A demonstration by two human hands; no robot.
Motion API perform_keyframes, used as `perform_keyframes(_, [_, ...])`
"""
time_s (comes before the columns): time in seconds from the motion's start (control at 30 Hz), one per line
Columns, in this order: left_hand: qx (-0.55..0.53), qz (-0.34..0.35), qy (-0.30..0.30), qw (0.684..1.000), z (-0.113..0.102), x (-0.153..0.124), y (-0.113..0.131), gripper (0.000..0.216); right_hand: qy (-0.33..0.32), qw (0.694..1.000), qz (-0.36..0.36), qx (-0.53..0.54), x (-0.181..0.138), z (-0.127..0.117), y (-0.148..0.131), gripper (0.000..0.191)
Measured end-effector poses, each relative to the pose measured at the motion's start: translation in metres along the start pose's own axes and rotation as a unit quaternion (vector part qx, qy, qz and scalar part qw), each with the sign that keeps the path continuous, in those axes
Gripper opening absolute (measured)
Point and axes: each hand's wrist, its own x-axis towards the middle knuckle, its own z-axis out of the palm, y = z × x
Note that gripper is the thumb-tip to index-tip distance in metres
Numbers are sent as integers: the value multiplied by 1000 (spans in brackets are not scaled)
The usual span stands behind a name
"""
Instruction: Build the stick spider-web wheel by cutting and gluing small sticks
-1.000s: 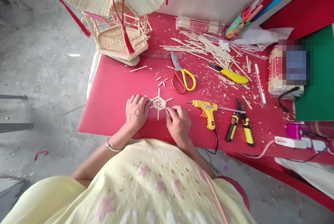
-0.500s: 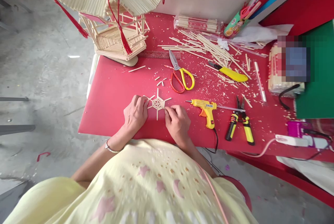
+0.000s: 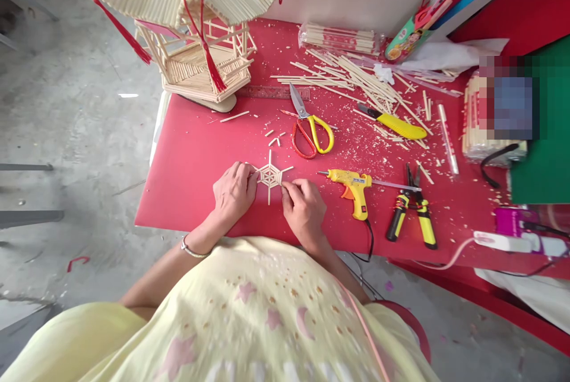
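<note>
Between my hands is a small six-spoked wooden stick lattice (image 3: 269, 176), built of nested hexagons, on the red tabletop (image 3: 178, 150). My left hand (image 3: 235, 189) is closed in a pinch at its left side, covering the spoke tips there. At its lower right, my right hand (image 3: 304, 204) pinches the end of a spoke between thumb and finger. Short cut stick pieces (image 3: 275, 139) lie just beyond the lattice. Past them are scissors (image 3: 309, 126) with one red and one yellow handle. A yellow glue gun (image 3: 351, 187) rests right of my right hand.
A large stick-built pavilion (image 3: 209, 67) with red tassels stands at the back left. Loose sticks (image 3: 351, 79) and shavings spread across the back. A yellow utility knife (image 3: 401, 126), pliers (image 3: 412, 207), bundled sticks (image 3: 475, 114) and a power strip (image 3: 503, 240) lie to the right.
My left hand has shifted slightly right, further over the lattice's left spokes. My right hand keeps nearly the same place, and the tools lie as before; the view has moved slightly.
</note>
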Motion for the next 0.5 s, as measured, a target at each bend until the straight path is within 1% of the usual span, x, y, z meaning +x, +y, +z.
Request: perform_keyframes(0.5, [11, 9, -4, 1000, 1, 1, 0, 19, -3, 1000, -1, 1, 0, -1, 0, 23])
